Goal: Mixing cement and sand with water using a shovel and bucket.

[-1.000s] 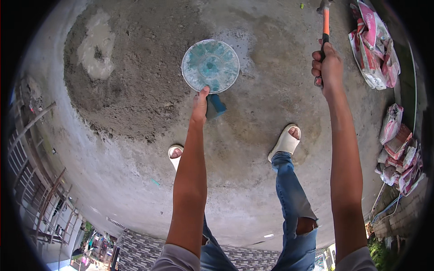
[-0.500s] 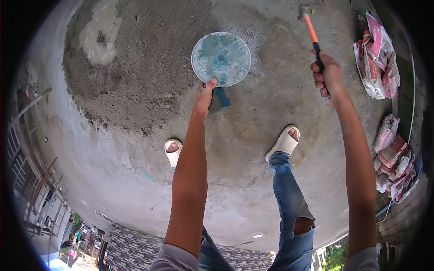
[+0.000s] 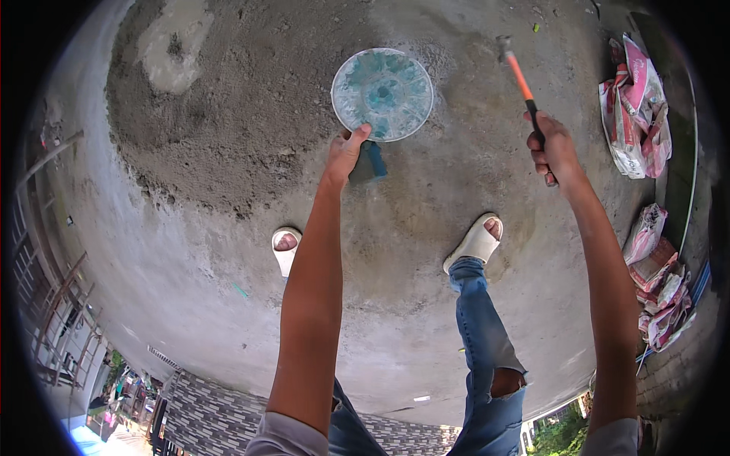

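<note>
Left hand (image 3: pixel 346 152), arm fully extended toward the far floor, pinches the near rim of a round blue-green glass disc (image 3: pixel 382 93) between thumb and fingers; the disc sits far centre above the rough concrete floor (image 3: pixel 228 137). Right hand (image 3: pixel 553 147), arm extended at right, is closed in a fist around the black grip of an orange-shafted hammer (image 3: pixel 521 76), head pointing far. White sandals (image 3: pixel 475 242) stand near.

Single head-worn fisheye view, looking steeply down from standing height onto concrete floor (image 3: pixel 228 251). Forearms enter from lower edge; both sandalled feet visible mid-frame. Floor well below camera; straight edges bow toward dark circular rim.
</note>
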`<state>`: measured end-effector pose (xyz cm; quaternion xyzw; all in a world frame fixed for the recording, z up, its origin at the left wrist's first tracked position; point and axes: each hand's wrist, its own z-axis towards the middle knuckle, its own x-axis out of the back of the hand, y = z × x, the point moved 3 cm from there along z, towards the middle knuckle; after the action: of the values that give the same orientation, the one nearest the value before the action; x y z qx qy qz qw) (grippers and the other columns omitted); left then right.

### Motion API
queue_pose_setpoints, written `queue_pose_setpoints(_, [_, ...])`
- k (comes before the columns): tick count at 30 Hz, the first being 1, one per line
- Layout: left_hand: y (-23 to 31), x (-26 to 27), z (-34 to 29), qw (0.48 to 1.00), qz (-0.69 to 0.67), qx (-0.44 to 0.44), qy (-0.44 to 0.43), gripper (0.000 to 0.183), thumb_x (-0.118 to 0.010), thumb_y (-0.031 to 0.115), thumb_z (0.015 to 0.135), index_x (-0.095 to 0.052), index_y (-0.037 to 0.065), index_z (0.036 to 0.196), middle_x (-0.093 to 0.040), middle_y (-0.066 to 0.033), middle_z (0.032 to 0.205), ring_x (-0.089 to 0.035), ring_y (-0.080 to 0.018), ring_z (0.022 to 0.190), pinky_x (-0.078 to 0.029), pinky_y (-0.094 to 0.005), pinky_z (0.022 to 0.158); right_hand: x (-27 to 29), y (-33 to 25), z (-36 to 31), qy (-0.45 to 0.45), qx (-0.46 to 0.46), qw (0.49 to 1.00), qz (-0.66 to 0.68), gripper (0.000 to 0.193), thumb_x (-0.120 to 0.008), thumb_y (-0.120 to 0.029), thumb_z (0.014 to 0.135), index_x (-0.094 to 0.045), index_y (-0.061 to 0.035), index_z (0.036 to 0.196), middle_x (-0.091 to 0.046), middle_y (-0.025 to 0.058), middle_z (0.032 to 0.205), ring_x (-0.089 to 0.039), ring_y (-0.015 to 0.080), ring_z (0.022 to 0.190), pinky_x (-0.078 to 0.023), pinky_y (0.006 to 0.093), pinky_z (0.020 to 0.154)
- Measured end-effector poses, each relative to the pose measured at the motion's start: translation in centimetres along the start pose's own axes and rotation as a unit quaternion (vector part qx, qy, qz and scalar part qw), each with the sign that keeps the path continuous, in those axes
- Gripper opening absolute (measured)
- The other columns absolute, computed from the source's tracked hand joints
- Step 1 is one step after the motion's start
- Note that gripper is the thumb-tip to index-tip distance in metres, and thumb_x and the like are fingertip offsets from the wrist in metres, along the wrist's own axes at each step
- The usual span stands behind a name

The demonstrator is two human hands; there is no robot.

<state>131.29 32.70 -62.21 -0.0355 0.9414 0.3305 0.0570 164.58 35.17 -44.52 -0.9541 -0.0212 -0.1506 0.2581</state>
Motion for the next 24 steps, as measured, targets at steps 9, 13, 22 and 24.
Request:
queue_pose_setpoints(9, [1.3,-2.4,-0.2,0.999,-0.013,-0.035,-0.002,0.069,-0.066,0.049,0.066,-0.051,-0.003,0.109,-0.053,-0.0073,0.102,-0.048,-0.016,0.091,-0.035,-0.0263,0.081,-0.2,-3.3,3.4,0.243,0.184,0.948,0.087,0.031,-0.031,-0.031,0.09,-0.039,-0.0029,0.1,-0.043,0.0016,0.059,-0.039,0.0094,0.04,-0.029,0.0247,0.033])
queue_pose_setpoints(13, [0.6,2.1,-0.2,0.999,-0.02,-0.038,0.025,0.072,-0.065,0.05,0.065,-0.05,-0.002,0.112,-0.053,-0.008,0.105,-0.047,-0.0173,0.096,-0.034,-0.0269,0.084,-7.0,-0.8,-1.1,-0.193,0.0,0.962,-0.195,0.03,-0.034,-0.029,0.09,-0.041,-0.0023,0.101,-0.04,-0.0002,0.056,-0.035,0.0088,0.037,-0.029,0.0242,0.031])
queue_pose_setpoints(22, [3.1,0.2,0.1,0.997,0.047,-0.056,-0.018,0.072,-0.063,0.051,0.067,-0.05,-0.007,0.109,-0.054,-0.0109,0.102,-0.049,-0.018,0.092,-0.036,-0.0267,0.082,2.4,-1.6,0.0,0.141,0.111,0.955,0.238,0.026,-0.039,-0.026,0.089,-0.044,-0.0027,0.101,-0.037,-0.0003,0.058,-0.029,0.007,0.039,-0.025,0.0224,0.033])
queue_pose_setpoints(24, [3.0,-1.1,-0.3,0.997,0.05,-0.054,-0.012,0.072,-0.063,0.051,0.067,-0.05,-0.006,0.11,-0.054,-0.0105,0.103,-0.049,-0.0182,0.093,-0.036,-0.0269,0.082,3.4,-2.5,1.6,0.217,0.136,0.926,0.276,0.023,-0.037,-0.024,0.09,-0.043,-0.0024,0.096,-0.038,0.0005,0.058,-0.031,0.0085,0.038,-0.026,0.0235,0.033])
